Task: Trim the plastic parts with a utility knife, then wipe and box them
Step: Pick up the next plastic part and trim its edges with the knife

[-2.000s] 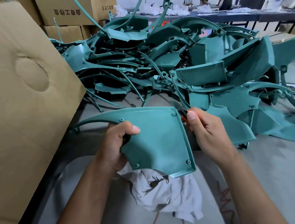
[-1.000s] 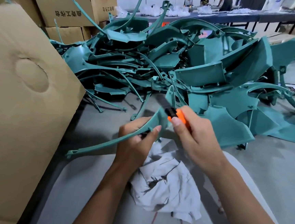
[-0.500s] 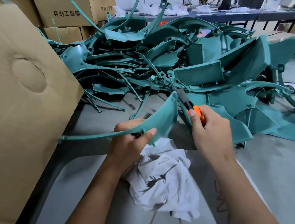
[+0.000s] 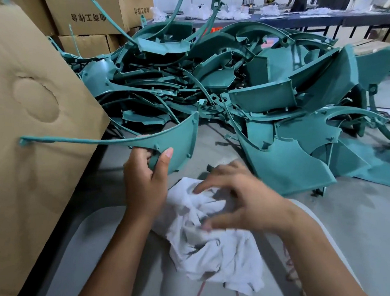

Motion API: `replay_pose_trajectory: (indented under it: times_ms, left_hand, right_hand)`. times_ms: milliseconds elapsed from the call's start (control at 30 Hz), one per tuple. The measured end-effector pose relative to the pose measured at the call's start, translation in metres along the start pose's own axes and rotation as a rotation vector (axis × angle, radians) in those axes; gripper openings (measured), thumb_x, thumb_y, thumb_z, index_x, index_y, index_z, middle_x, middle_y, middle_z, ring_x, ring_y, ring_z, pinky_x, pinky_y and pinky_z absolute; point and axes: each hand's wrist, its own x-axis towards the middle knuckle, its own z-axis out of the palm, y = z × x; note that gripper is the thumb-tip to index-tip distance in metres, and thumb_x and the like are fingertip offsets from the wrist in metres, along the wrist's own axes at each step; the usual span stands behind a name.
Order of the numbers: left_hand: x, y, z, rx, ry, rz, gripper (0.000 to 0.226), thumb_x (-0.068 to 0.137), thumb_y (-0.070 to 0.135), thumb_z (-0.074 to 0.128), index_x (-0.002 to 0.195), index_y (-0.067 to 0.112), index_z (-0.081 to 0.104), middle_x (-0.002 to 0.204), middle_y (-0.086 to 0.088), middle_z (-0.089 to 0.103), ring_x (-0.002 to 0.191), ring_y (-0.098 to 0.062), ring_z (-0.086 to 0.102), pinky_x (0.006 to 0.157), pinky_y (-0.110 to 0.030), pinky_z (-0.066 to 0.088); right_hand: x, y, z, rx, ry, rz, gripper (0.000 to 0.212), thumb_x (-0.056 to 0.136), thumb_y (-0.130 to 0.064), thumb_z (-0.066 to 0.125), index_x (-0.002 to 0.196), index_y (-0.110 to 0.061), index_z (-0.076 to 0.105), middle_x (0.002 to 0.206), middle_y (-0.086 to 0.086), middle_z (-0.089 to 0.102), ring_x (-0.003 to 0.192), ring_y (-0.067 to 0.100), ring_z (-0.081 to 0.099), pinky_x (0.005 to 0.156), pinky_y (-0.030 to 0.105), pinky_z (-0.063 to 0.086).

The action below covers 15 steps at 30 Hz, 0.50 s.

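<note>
A: What lies nearest?

B: A crumpled white rag, on pale cloth in the person's lap at the desk's near edge. The right hand hovers over its top, blurred; the fingers are spread and bent toward the folds, thumb tip touching the cloth. I cannot tell whether they have actually pinched it.

A: And the left?

B: The left hand grips a teal plastic part, thumb pressed on its near face, the other fingers curled round its lower edge. The part is held above the desk, just left of the rag. It is a curved fan-shaped panel whose thin arm runs left, ending in front of a large cardboard box standing at the left.

A: The knife?

B: A small dark piece shows on the desk just beyond the right hand; too little of it is visible to name.

A: Further back?

B: A tangled pile of teal plastic parts covers the desk's middle and right. Behind it on the left, stacked cardboard cartons with printed characters. Farthest off, a long table with white bags and several people at it.
</note>
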Motion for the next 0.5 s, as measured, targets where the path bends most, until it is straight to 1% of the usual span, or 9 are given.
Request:
replay_pose_trajectory:
  times_ms: [33, 67, 100, 167, 233, 300, 367, 433, 500]
  left_hand:
    - [0.001, -0.002, -0.001, 0.007, 0.025, 0.016, 0.023, 0.091, 0.034, 0.067, 0.087, 0.018, 0.052, 0.081, 0.015, 0.057, 0.075, -0.007, 0.057, 0.069, -0.031, 0.048]
    - [0.002, -0.002, -0.003, 0.013, 0.043, 0.041, 0.022, 0.091, 0.032, 0.068, 0.086, 0.018, 0.051, 0.08, 0.018, 0.056, 0.071, -0.002, 0.054, 0.068, -0.027, 0.046]
    - [0.003, -0.002, -0.005, 0.02, 0.054, 0.069, 0.022, 0.091, 0.029, 0.069, 0.085, 0.018, 0.051, 0.08, 0.02, 0.055, 0.069, 0.002, 0.054, 0.065, -0.02, 0.043]
    - [0.006, -0.001, -0.009, 0.03, 0.054, 0.104, 0.021, 0.092, 0.025, 0.07, 0.085, 0.017, 0.052, 0.077, 0.019, 0.054, 0.069, 0.007, 0.054, 0.062, -0.01, 0.04]
    - [0.006, 0.002, -0.011, 0.051, 0.052, 0.132, 0.021, 0.092, 0.024, 0.069, 0.083, 0.013, 0.053, 0.074, 0.015, 0.053, 0.066, -0.004, 0.051, 0.062, -0.022, 0.042]
    - [0.004, 0.003, -0.011, 0.171, 0.068, 0.201, 0.025, 0.093, 0.024, 0.067, 0.081, 0.005, 0.057, 0.07, 0.001, 0.059, 0.068, -0.023, 0.054, 0.062, -0.039, 0.043]
    - [0.001, 0.003, -0.009, 0.279, 0.032, 0.237, 0.028, 0.095, 0.027, 0.066, 0.081, 0.004, 0.06, 0.072, -0.014, 0.067, 0.067, -0.038, 0.06, 0.057, -0.041, 0.045]
    - [-0.003, 0.004, -0.007, 0.271, -0.039, 0.234, 0.025, 0.095, 0.029, 0.065, 0.083, 0.007, 0.065, 0.075, -0.012, 0.07, 0.065, -0.035, 0.064, 0.056, -0.04, 0.049]
    - [-0.008, 0.006, -0.004, 0.223, -0.113, 0.235, 0.02, 0.094, 0.029, 0.066, 0.086, 0.011, 0.07, 0.078, -0.005, 0.072, 0.068, -0.025, 0.066, 0.057, -0.04, 0.051]
  right_hand:
    - [0.0, -0.002, 0.005, 0.006, -0.149, 0.024, 0.07, 0.064, -0.069, 0.088, 0.127, -0.048, 0.066, 0.121, -0.02, 0.054, 0.117, 0.007, 0.043, 0.102, 0.023, 0.041]
    - [0.001, -0.002, 0.011, -0.032, -0.236, 0.043, 0.076, 0.061, -0.065, 0.091, 0.13, -0.051, 0.063, 0.126, -0.02, 0.049, 0.121, 0.009, 0.041, 0.104, 0.024, 0.039]
    - [0.002, -0.002, 0.017, -0.07, -0.257, 0.042, 0.073, 0.061, -0.058, 0.094, 0.128, -0.05, 0.065, 0.129, -0.017, 0.047, 0.122, 0.011, 0.042, 0.104, 0.025, 0.039]
    - [0.004, -0.002, 0.019, -0.081, -0.182, -0.014, 0.05, 0.067, -0.033, 0.096, 0.111, -0.039, 0.074, 0.122, -0.011, 0.054, 0.113, 0.013, 0.05, 0.093, 0.025, 0.044]
    - [0.006, -0.001, 0.013, 0.01, -0.064, -0.027, 0.031, 0.071, -0.006, 0.085, 0.091, -0.025, 0.07, 0.098, -0.007, 0.062, 0.088, 0.01, 0.056, 0.072, 0.025, 0.044]
    - [0.006, 0.0, 0.008, 0.147, 0.143, -0.021, 0.031, 0.072, 0.002, 0.074, 0.08, -0.021, 0.056, 0.077, -0.005, 0.056, 0.07, 0.007, 0.046, 0.061, 0.024, 0.038]
    - [0.007, 0.004, 0.006, 0.238, 0.524, 0.037, 0.023, 0.075, 0.0, 0.069, 0.077, -0.014, 0.051, 0.072, -0.002, 0.052, 0.067, 0.007, 0.042, 0.06, 0.026, 0.035]
    - [0.008, 0.013, 0.004, 0.255, 0.94, 0.23, 0.018, 0.08, 0.002, 0.065, 0.079, -0.013, 0.054, 0.072, -0.004, 0.055, 0.065, 0.01, 0.045, 0.061, 0.028, 0.037]
    - [0.007, 0.02, 0.003, 0.245, 1.185, 0.42, 0.021, 0.084, 0.004, 0.061, 0.086, -0.017, 0.062, 0.083, -0.002, 0.061, 0.075, 0.015, 0.054, 0.07, 0.033, 0.045]
